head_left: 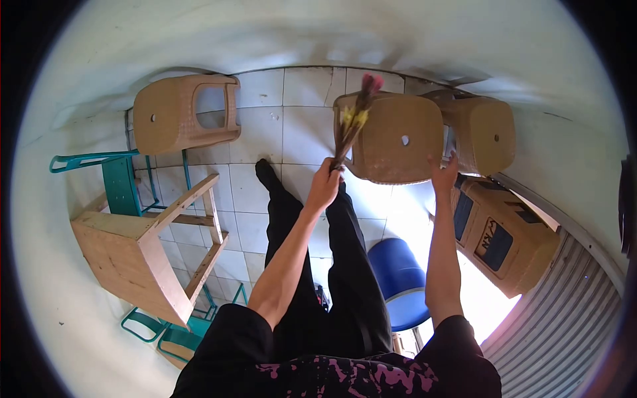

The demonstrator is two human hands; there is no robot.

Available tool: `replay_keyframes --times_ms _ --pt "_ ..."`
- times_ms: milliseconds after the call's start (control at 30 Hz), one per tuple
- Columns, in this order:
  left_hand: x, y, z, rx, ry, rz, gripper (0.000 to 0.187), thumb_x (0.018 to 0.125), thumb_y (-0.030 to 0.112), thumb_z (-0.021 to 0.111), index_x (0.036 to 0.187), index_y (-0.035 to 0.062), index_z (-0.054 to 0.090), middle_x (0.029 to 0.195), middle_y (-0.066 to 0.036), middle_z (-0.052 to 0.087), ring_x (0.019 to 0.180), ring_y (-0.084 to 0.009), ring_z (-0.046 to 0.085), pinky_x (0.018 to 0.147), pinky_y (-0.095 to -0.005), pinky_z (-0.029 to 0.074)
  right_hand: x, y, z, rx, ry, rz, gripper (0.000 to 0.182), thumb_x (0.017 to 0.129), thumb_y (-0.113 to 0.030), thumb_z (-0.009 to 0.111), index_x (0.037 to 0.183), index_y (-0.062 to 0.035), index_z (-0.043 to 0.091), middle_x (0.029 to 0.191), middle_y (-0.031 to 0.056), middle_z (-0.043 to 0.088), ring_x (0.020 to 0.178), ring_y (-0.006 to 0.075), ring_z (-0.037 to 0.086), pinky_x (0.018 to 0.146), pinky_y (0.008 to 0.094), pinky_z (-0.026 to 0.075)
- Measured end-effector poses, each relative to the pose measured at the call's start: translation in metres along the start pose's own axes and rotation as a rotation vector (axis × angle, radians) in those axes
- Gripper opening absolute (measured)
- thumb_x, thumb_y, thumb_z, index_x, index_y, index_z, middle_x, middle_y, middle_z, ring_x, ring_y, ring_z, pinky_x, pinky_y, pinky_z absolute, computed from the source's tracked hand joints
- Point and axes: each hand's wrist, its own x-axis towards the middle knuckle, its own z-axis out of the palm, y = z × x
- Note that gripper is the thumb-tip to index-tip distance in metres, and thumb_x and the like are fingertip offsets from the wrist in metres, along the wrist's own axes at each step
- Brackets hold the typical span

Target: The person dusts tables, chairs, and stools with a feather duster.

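My left hand (324, 184) is closed around the lower end of a slim brown bundle (346, 138), which has a yellow tuft midway and a red tip. The bundle points up and away from me and overlaps the left edge of a brown plastic stool (391, 156). That stool has a round hole in its seat. At its right front corner is my right hand (444, 176), fingers apart, fingertips right at the edge. A second brown stool (492, 136) stands close by on the right, just beyond my right fingers.
Another brown stool (166, 116) stands at the left wall. Nearer are a wooden table (126, 255) on its side and green-framed chairs (121, 186). To the right are a blue barrel (398, 268), a brown box-shaped container (504, 235) and a corrugated shutter (564, 318). White tiles (255, 179) cover the floor.
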Motion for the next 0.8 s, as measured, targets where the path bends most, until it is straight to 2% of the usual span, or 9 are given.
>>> replay_keyframes --times_ms 33,100,200,300,367,500,633,733,800 --pt "0.001 0.005 0.010 0.019 -0.005 -0.014 0.022 0.096 0.008 0.041 0.112 0.0010 0.053 0.090 -0.005 0.061 0.073 -0.0105 0.053 0.064 -0.0260 0.045 -0.001 0.005 0.001 0.001 -0.005 0.004 0.079 0.074 -0.039 0.084 0.133 0.0024 0.051 0.127 0.0212 0.058 0.116 0.0342 0.057 0.093 0.0412 0.048" --pt "0.009 -0.012 0.027 0.109 -0.008 0.007 0.025 0.096 0.009 0.042 0.117 0.0003 0.053 0.091 -0.006 0.062 0.073 -0.0099 0.053 0.063 -0.0269 0.046 -0.001 0.009 0.001 0.284 -0.282 0.133 0.085 0.073 -0.038 0.085 0.136 0.0052 0.048 0.129 0.0227 0.058 0.115 0.0346 0.059 0.097 0.0406 0.048" --pt "0.011 -0.016 0.039 0.151 0.041 0.053 0.030 0.095 0.008 0.044 0.123 -0.0011 0.052 0.091 -0.006 0.061 0.068 -0.0093 0.051 0.061 -0.0273 0.045 0.002 -0.005 -0.006 0.338 -0.413 0.089 0.091 0.072 -0.039 0.086 0.137 0.0076 0.044 0.128 0.0248 0.059 0.113 0.0333 0.062 0.097 0.0387 0.048" --pt "0.011 -0.010 0.041 0.158 0.054 0.137 0.034 0.094 0.008 0.045 0.126 -0.0022 0.049 0.100 -0.012 0.062 0.078 -0.0182 0.058 0.071 -0.0321 0.049 -0.005 -0.018 -0.006 0.315 -0.445 0.133 0.092 0.072 -0.040 0.086 0.136 0.0081 0.042 0.125 0.0254 0.060 0.114 0.0328 0.061 0.097 0.0378 0.048" --pt "0.006 -0.002 0.034 0.196 0.115 0.206 0.033 0.091 0.009 0.046 0.121 -0.0051 0.051 0.127 -0.025 0.052 0.117 -0.0409 0.053 0.101 -0.0419 0.042 -0.012 -0.025 -0.001 0.312 -0.443 0.156 0.091 0.071 -0.040 0.087 0.135 0.0076 0.042 0.125 0.0256 0.060 0.114 0.0328 0.061 0.097 0.0377 0.048" --pt "0.001 0.010 0.015 0.299 0.205 0.301 0.034 0.089 0.007 0.046 0.120 -0.0059 0.050 0.132 -0.026 0.049 0.122 -0.0429 0.049 0.103 -0.0441 0.041 -0.030 -0.032 0.019 0.340 -0.419 0.144 0.091 0.070 -0.040 0.089 0.131 0.0060 0.040 0.122 0.0225 0.060 0.111 0.0296 0.062 0.093 0.0366 0.050" --pt "-0.003 0.011 -0.002 0.351 0.258 0.324 0.036 0.089 0.007 0.046 0.122 -0.0059 0.049 0.130 -0.026 0.050 0.120 -0.0442 0.050 0.102 -0.0455 0.042 -0.055 -0.028 0.020 0.492 -0.468 0.279 0.091 0.070 -0.039 0.089 0.131 0.0055 0.037 0.122 0.0282 0.059 0.112 0.0322 0.061 0.096 0.0366 0.050" --pt "-0.008 0.011 -0.013 0.299 0.028 -0.050 0.043 0.088 0.008 0.046 0.129 -0.0072 0.047 0.131 -0.027 0.051 0.122 -0.0450 0.049 0.103 -0.0466 0.041 -0.063 -0.053 0.010 0.515 -0.487 0.322 0.086 0.074 -0.034 0.088 0.129 0.0054 0.036 0.121 0.0277 0.060 0.109 0.0300 0.063 0.093 0.0344 0.052" --pt "-0.011 -0.003 -0.012 0.313 0.084 0.058 0.045 0.089 0.008 0.045 0.131 -0.0084 0.047 0.136 -0.028 0.049 0.127 -0.0430 0.047 0.108 -0.0437 0.038 -0.068 -0.064 0.004 0.534 -0.484 0.344 0.085 0.074 -0.031 0.088 0.129 0.0053 0.035 0.120 0.0276 0.060 0.108 0.0292 0.063 0.092 0.0339 0.052"
